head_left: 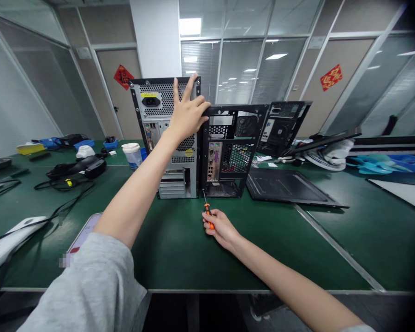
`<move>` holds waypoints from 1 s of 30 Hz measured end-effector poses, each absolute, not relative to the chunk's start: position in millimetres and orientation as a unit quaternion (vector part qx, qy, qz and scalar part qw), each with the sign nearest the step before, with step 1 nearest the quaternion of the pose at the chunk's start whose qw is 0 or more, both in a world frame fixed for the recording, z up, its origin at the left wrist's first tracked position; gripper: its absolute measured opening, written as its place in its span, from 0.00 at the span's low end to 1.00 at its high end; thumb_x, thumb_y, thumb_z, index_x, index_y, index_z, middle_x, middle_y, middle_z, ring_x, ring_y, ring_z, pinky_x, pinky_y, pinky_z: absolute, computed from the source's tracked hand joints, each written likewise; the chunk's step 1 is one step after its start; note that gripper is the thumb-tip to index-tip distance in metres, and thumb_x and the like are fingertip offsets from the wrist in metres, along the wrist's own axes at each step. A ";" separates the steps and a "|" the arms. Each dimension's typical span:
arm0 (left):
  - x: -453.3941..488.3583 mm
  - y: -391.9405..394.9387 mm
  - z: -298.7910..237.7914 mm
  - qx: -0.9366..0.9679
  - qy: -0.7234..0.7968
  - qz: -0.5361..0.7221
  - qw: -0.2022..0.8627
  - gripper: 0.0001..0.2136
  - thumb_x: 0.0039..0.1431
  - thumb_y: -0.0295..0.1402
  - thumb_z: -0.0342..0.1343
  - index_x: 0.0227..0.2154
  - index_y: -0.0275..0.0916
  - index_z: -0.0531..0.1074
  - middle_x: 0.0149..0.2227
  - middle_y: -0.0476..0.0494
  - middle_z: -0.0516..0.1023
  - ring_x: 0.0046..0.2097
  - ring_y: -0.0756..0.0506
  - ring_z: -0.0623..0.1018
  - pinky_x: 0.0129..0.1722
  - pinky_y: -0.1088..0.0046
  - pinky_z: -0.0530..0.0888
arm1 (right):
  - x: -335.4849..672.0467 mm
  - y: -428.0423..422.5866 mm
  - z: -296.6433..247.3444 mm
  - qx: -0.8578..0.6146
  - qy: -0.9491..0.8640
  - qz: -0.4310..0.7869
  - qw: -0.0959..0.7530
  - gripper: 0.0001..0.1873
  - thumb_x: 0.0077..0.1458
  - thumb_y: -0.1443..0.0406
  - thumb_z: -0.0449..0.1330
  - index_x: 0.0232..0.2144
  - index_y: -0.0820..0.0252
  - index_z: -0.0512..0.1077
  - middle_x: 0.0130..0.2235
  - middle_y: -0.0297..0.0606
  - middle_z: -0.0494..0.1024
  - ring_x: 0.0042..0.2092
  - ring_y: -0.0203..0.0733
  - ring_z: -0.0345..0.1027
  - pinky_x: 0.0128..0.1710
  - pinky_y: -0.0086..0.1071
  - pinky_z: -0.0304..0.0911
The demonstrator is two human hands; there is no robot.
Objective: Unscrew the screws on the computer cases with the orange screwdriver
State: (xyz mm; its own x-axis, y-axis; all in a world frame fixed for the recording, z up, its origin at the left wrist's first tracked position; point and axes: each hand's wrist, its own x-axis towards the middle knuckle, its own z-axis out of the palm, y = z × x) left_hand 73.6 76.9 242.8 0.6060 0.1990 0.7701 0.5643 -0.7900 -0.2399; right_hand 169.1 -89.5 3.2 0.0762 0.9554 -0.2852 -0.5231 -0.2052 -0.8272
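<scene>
Two computer cases stand side by side with their rear panels facing me: a taller grey one (178, 160) and a shorter black one (240, 177). My left hand (188, 115) lies across their upper part with spread fingers, two of them reaching the top edge of the grey case and the others over the black case's top corner. Low in front, my right hand (221, 227) is closed around the orange and black handle of a screwdriver (208, 210). The thin shaft points up to the lower left edge of the black case; whether its tip sits in a screw is too small to tell.
Right of the cases, a black side panel (290, 186) lies flat, with another computer case (280, 129) behind it. A white tub (132, 154), black cables (72, 184), a phone (85, 233) and a white device (14, 240) are on the left of the green table (173, 258).
</scene>
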 end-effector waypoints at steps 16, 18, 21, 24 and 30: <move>74.3 78.2 242.4 -0.859 -0.220 -0.389 0.251 0.20 0.53 0.35 0.49 0.50 0.60 0.68 0.50 0.53 0.74 0.69 0.40 0.39 0.64 0.40 0.27 | 170.6 -87.7 3.0 -0.421 -0.236 0.650 0.587 0.17 0.42 0.68 0.66 0.26 0.59 0.58 0.19 0.32 0.70 0.18 0.27 0.54 0.14 0.19 0.41; 74.5 78.9 242.2 -0.858 -0.217 -0.390 0.252 0.21 0.53 0.35 0.49 0.50 0.59 0.68 0.50 0.52 0.75 0.69 0.40 0.39 0.64 0.39 0.27 | 170.8 -87.9 3.2 -0.416 -0.236 0.654 0.586 0.17 0.43 0.68 0.66 0.26 0.59 0.59 0.20 0.33 0.70 0.18 0.27 0.55 0.14 0.19 0.42; 74.7 79.4 242.2 -0.859 -0.216 -0.392 0.249 0.21 0.52 0.35 0.50 0.50 0.59 0.68 0.50 0.53 0.75 0.69 0.40 0.38 0.64 0.39 0.27 | 171.3 -87.5 2.7 -0.410 -0.232 0.658 0.588 0.17 0.43 0.68 0.66 0.26 0.59 0.59 0.20 0.33 0.70 0.18 0.27 0.55 0.14 0.19 0.42; 74.8 78.8 242.5 -0.862 -0.217 -0.391 0.239 0.22 0.51 0.34 0.51 0.50 0.60 0.68 0.50 0.53 0.74 0.69 0.39 0.37 0.64 0.39 0.26 | 172.0 -87.0 2.1 -0.402 -0.228 0.662 0.589 0.16 0.43 0.68 0.67 0.25 0.60 0.59 0.20 0.34 0.71 0.18 0.28 0.56 0.14 0.19 0.42; 74.8 77.8 242.6 -0.867 -0.216 -0.389 0.225 0.22 0.52 0.35 0.51 0.51 0.60 0.68 0.51 0.53 0.73 0.69 0.40 0.36 0.63 0.39 0.25 | 172.8 -86.4 2.9 -0.393 -0.216 0.674 0.587 0.14 0.46 0.70 0.64 0.25 0.60 0.60 0.21 0.36 0.72 0.19 0.29 0.57 0.14 0.19 0.44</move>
